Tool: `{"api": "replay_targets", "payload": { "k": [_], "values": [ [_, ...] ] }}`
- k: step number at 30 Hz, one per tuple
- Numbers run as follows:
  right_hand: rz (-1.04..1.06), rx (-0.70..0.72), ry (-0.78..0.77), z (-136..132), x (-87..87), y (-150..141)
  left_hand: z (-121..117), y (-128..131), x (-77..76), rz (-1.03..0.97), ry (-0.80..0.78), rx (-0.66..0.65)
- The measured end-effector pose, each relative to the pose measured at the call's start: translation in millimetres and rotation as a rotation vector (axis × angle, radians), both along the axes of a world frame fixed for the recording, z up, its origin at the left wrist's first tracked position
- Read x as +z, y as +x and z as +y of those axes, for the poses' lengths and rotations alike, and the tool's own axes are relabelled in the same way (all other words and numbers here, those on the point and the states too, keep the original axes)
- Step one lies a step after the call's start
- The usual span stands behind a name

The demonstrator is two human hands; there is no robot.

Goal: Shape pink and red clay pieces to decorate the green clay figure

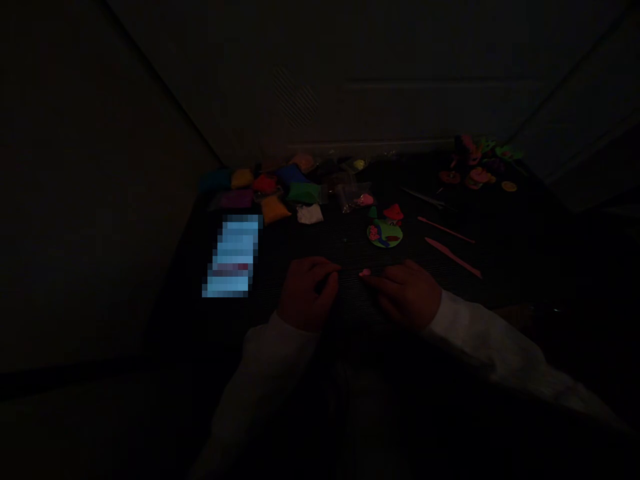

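Note:
The scene is very dark. My left hand (310,293) is curled above the dark tabletop, thumb and forefinger brought close together; anything between them is too dim to make out. Opposite it, my right hand (407,293) has its fingers bent together, with small pink modelling clay (365,272) at the fingertips. Just beyond the hands lies a round green clay base (385,235) bearing a red-topped shape (393,211), a pink flower-like cluster (373,233) and a blue strip.
A lit phone (233,257), its screen blurred, lies left. Coloured clay packets, including a green one (304,193) and an orange one (275,208), line the back. Two pink modelling tools (453,257) and scissors (425,197) lie right, with clay figures (477,175) behind them.

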State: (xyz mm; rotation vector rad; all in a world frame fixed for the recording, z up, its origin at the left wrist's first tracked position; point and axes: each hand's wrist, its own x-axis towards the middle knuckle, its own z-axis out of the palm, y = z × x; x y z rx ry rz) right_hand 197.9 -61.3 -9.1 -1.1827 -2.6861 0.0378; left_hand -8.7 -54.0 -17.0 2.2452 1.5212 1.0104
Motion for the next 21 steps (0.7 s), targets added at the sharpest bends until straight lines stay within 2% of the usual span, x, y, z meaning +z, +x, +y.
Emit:
{"api": "replay_targets", "payload": {
  "k": [21],
  "values": [
    [0.015, 0.011, 0.026, 0.0, -1.9, 1.5, -0.9, 0.4, 1.3, 0.007, -0.013, -0.001]
  ]
}}
